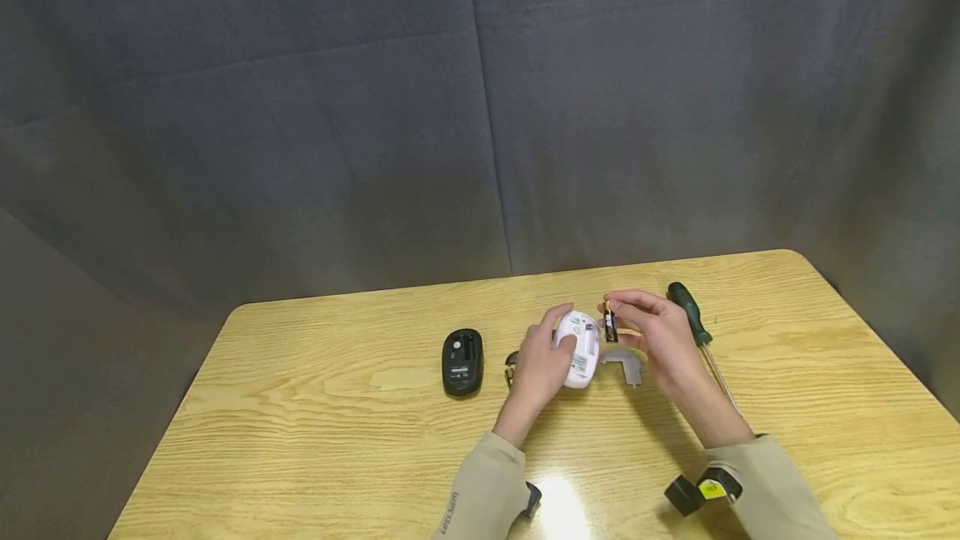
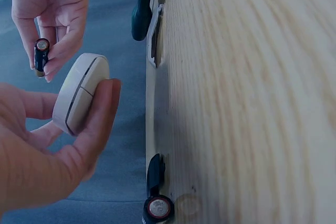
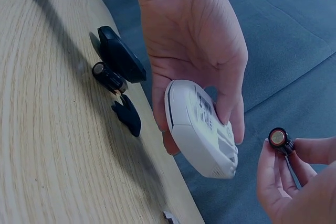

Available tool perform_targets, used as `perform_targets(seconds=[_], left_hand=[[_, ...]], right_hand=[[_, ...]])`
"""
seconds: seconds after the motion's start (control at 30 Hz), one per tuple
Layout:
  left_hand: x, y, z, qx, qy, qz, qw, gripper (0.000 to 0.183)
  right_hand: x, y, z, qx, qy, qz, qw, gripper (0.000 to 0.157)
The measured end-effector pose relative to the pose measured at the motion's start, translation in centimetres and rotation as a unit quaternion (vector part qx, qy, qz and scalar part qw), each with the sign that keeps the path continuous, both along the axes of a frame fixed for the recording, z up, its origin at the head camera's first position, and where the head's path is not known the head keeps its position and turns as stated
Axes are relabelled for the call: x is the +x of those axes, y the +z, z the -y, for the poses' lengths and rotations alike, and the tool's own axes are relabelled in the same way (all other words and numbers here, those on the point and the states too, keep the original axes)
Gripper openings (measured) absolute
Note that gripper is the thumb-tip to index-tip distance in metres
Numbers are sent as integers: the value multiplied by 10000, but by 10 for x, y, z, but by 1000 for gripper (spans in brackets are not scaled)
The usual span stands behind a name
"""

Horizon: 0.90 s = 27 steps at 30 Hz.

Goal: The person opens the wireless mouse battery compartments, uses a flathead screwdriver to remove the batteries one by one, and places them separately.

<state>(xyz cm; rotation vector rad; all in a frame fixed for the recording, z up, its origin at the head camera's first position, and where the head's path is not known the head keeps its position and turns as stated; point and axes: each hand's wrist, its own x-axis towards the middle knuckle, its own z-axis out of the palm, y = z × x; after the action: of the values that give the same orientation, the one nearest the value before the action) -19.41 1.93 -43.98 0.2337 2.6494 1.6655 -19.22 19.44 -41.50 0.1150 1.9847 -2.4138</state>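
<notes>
My left hand grips a white computer mouse, underside up, its battery slot uncovered in the head view. Just to the right, my right hand pinches a black AA-style battery with a gold end between thumb and fingers. The battery is held beside the mouse, apart from it. In the right wrist view the battery's flat end faces the camera, and the open slot shows on the mouse. Below the right hand, a light grey battery cover lies on the table.
A black mouse lies underside up to the left, its slot uncovered. Between it and my left hand are a black cover and another battery. A green-handled screwdriver lies right of my right hand on the wooden table.
</notes>
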Motion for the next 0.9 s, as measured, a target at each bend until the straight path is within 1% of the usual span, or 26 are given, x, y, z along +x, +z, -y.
perform_targets(seconds=[0.17,0.33,0.57,0.7,0.9], left_hand=[[1,1,-1,92,172,42,9998,46],[3,2,-1,137,250,172,9994,46],[2,-1,-1,48,133,188,9997,44],[1,-3,-2,83,33,232,9997,43],[1,-4,-2,110,-96,318,9994,43]], right_hand=[[0,1,-2,94,20,36,9999,19],[0,1,-4,219,40,60,9997,19],[-1,0,-6,229,67,106,9997,21],[-2,-1,-10,242,65,138,9996,19],[-5,-2,-17,459,142,48,9988,16]])
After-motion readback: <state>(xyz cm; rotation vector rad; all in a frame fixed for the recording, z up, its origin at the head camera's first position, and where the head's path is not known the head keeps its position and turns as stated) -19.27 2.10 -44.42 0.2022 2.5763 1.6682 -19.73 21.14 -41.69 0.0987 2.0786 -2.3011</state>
